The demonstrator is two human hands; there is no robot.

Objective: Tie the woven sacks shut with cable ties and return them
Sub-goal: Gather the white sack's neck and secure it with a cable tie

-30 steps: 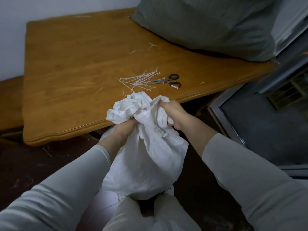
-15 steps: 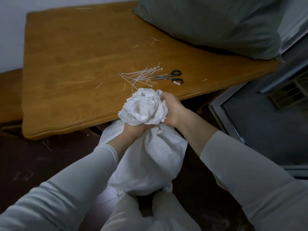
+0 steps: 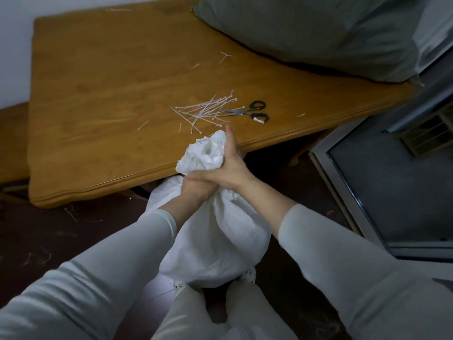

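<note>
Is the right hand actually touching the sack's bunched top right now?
Touching. The head view shows the right hand wrapped against the bunched top of the white sack, thumb lying along it, just above the left hand.

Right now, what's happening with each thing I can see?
white sack, mouth bunched, not tied yet
left hand, grips the sack's neck
right hand, grips the neck too
cable ties, loose pile on table
scissors, lying on table, unused
grey bag, lying on table
</note>
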